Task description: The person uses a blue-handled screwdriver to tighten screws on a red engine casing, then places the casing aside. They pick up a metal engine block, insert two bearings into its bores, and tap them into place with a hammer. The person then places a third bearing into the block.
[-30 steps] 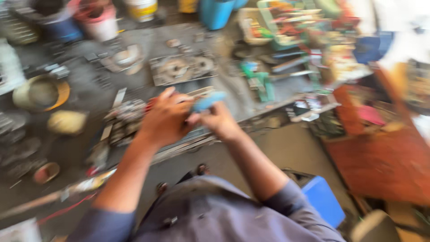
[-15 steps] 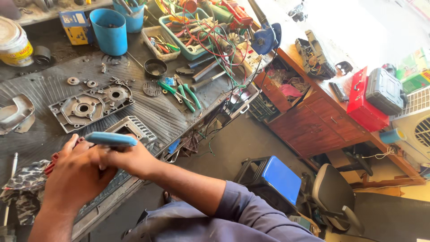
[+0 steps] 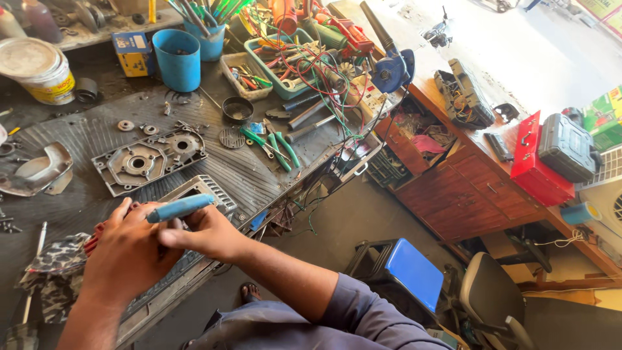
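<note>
Head view shows your right hand [image 3: 207, 234] pinching a blue-handled tool [image 3: 180, 208] between thumb and fingers, at 8 o'clock in the frame. Your left hand [image 3: 129, 256] is curled closed around a red part [image 3: 94, 236] just beneath the tool. A grey metal housing plate [image 3: 148, 159] lies at 11 o'clock from your hands.

A repair workshop: cluttered workbench [image 3: 97, 129] with pliers [image 3: 275, 148], wires [image 3: 317, 71], metal motor plate [image 3: 149, 159]
</note>
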